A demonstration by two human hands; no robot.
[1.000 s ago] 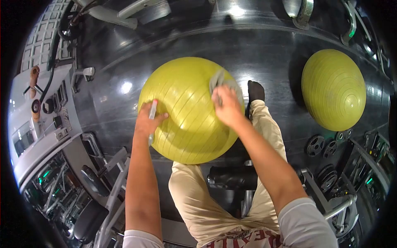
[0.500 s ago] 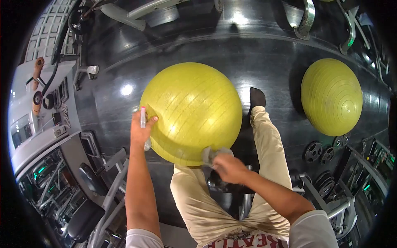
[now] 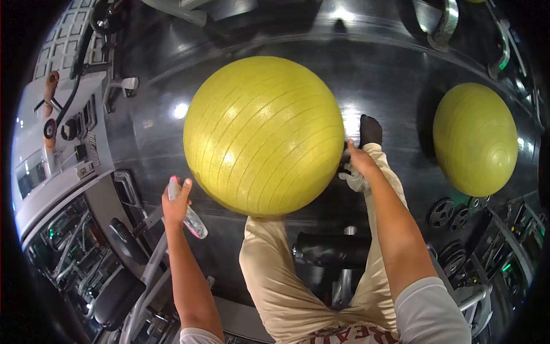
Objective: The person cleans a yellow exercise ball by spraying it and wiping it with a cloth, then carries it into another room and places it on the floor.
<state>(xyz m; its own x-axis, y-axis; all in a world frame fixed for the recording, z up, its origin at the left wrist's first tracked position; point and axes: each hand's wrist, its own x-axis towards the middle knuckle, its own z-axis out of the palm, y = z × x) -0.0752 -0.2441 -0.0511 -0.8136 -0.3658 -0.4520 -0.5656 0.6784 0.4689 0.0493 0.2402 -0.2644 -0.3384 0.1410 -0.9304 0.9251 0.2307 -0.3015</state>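
Observation:
A large yellow-green exercise ball [image 3: 263, 135] is in front of me, its lower edge at my knee. To its lower left, my left hand [image 3: 176, 203] is wrapped round a clear spray bottle [image 3: 196, 222] with pink parts, a little apart from the ball. My right hand [image 3: 360, 160] is at the ball's right side, holding a grey cloth [image 3: 356, 181] that hangs below the fingers. Whether the right fingertips touch the ball is hard to tell.
Another yellow-green ball [image 3: 475, 139] rests on the dark floor at the right, with weight plates [image 3: 442, 212] below it. A black padded roller [image 3: 329, 250] lies between my legs. Gym machines with a black seat [image 3: 118, 303] stand at the left.
My right hand with the cloth has moved from the ball's lower edge up to its right side. My left hand and the bottle have moved down and left, away from the ball.

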